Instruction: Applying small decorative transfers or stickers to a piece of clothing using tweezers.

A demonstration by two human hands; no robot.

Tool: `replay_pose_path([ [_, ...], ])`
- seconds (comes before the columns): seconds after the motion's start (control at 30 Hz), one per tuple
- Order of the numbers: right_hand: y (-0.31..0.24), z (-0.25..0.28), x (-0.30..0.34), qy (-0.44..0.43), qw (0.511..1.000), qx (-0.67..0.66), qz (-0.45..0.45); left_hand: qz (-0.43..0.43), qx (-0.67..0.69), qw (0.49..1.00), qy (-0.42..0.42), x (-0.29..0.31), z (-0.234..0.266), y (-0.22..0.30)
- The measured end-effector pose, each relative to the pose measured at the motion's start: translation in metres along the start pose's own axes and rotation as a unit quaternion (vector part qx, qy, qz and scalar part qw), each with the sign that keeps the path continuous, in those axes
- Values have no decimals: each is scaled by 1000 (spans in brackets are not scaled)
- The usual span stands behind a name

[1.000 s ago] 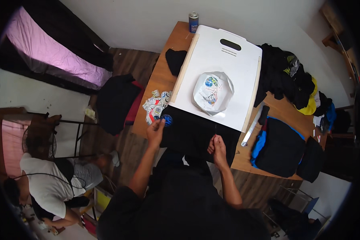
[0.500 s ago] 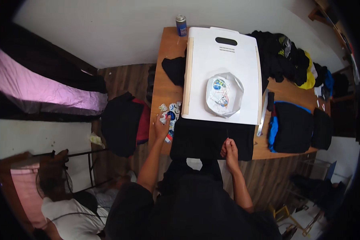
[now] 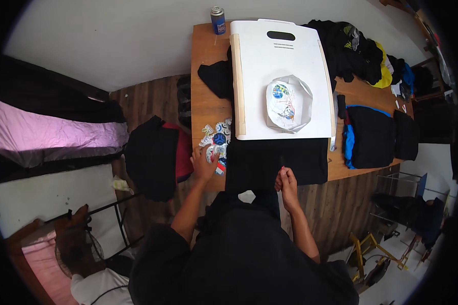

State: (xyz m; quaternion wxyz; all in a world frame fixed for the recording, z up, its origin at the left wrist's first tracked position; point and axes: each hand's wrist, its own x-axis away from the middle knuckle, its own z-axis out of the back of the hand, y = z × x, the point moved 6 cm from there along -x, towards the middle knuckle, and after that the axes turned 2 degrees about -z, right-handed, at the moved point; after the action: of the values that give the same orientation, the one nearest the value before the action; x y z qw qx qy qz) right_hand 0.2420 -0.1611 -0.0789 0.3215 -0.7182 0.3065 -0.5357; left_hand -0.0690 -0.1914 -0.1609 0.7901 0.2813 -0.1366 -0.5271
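Note:
My left hand (image 3: 204, 163) reaches over a loose pile of colourful printed stickers or patches (image 3: 220, 138) at the table's left edge. Its fingers are apart and touch the near part of the pile. My right hand (image 3: 287, 184) is closed round a thin dark tool with a red part (image 3: 282, 165), its tip pointing away from me; its exact kind is too small to tell. Under the tool lies a folded black cloth (image 3: 254, 160) along the table's near edge. Beyond it a white board (image 3: 259, 61) with a handle slot carries a white bowl-like container (image 3: 305, 114) holding printed pieces and scraps.
A blue spray can (image 3: 218, 23) stands at the far left table corner. Folded black garments (image 3: 371, 137) and a heap of dark clothes (image 3: 336, 51) occupy the right side. Dark and red clothing (image 3: 155, 157) hangs left of the table (image 3: 208, 107). A fan (image 3: 79, 249) stands lower left.
My left hand has drawn back toward me over the pile, uncovering a round blue piece. My right hand with the tool is farther from the board. The whole view has shifted.

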Motion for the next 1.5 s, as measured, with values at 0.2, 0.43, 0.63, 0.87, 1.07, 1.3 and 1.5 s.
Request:
replay_pose_path([
  [0.2, -19, 8, 6, 50, 998, 0, 33, -24, -33, 997, -64, -9, 7, 15],
  [0.43, -13, 4, 9, 50, 998, -11, 27, 48, -20, 997, 53, 3, -11, -45],
  [0.63, -4, -6, 12, 29, 999, -23, 21, 52, -16, 998, 14, 3, -9, -35],
  [0.87, -4, -9, 15, 35, 999, -22, 17, 142, 29, 988, 44, -3, -4, -34],
  [1.07, -5, -6, 12, 44, 998, -30, 25, 191, 209, 959, -32, -16, -20, -61],
  [1.3, -1, -9, 7, 35, 998, -31, 30, 154, 362, 919, 43, -27, -34, -104],
  [1.5, 13, -2, 2, 32, 999, -39, 20, 118, 462, 872, 111, -63, 43, -21],
])
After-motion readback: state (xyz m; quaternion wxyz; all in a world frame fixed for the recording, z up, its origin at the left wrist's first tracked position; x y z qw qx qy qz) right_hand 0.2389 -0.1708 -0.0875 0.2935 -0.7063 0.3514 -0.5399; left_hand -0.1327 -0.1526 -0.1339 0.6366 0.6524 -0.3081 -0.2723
